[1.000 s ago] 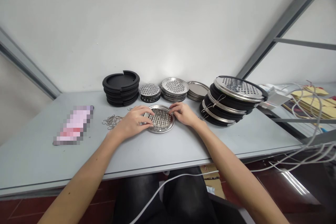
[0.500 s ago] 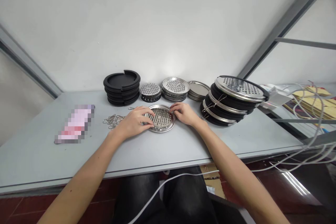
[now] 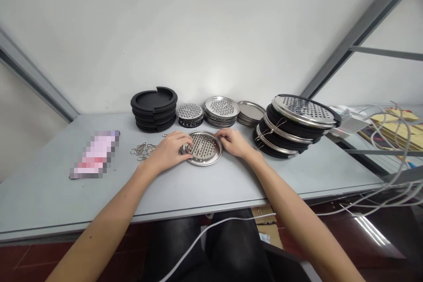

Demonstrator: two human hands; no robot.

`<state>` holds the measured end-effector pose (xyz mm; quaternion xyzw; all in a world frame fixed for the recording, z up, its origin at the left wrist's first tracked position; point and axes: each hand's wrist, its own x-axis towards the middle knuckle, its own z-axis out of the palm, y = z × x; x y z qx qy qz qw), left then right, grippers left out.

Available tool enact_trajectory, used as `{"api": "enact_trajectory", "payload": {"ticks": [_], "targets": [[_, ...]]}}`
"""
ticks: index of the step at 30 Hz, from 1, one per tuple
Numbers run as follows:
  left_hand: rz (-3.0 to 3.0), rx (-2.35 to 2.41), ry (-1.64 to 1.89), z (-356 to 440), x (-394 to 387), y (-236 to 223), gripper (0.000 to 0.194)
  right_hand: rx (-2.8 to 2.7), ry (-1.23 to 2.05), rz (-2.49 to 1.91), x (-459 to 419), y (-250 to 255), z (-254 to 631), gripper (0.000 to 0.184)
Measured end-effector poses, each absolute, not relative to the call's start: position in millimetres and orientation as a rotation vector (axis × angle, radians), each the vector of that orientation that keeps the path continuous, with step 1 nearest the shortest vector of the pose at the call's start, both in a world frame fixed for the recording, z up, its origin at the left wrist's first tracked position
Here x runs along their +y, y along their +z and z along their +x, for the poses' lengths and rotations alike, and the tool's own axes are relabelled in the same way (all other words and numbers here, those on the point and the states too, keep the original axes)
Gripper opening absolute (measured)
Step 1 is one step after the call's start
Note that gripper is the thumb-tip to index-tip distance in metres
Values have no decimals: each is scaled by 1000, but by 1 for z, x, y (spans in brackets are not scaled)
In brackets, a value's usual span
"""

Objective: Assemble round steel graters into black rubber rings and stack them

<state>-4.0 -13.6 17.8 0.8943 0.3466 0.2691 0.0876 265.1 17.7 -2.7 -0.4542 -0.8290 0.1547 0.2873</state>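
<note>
A round perforated grater plate (image 3: 203, 146) lies inside a shallow round metal dish (image 3: 216, 158) on the table in front of me. My left hand (image 3: 170, 150) is closed at the left edge of the grater plate, its thumb and fingers around that side. On the upper right, the curled fingers of my right hand (image 3: 234, 142) grip the dish's rim. Beside my left wrist sits a small heap of bent wire clips (image 3: 140, 150), partly covered by the hand.
Along the wall stand stacks of black ring-shaped holders (image 3: 153, 116), grater plates (image 3: 189, 114), metal-rimmed graters (image 3: 220, 110) and plain metal dishes (image 3: 251, 112). A leaning stack of assembled black-and-metal graters (image 3: 297, 128) rises at right. A pixelated flat object (image 3: 95, 154) lies left; white cables (image 3: 401, 154) hang right.
My left fingers have closed in more tightly at the left edge of the grater plate. The right hand stays at the dish's rim, and the view has shifted slightly.
</note>
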Motion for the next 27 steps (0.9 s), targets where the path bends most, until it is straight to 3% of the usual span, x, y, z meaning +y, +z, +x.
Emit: {"api": "enact_trajectory", "payload": {"ticks": [3,7,9,19,27], "targets": [[2583,1150,791,-5,-12,15,42,-2205,408,-1226,17,-3,265,33],[2381,1360,715,-8,-11,11,89,-2205,406,-1221,16,-2,265,28],[2298,1427,683,-8,-12,10,104,-2212,402,-1216,16,-2,265,26],[2264,1454,605,-9,-12,10,95,-2130,310,-1101,11,-5,260,23],[2303,1459,619,-9,-11,8,94,-2206,489,-851,2,-2,251,2]]}}
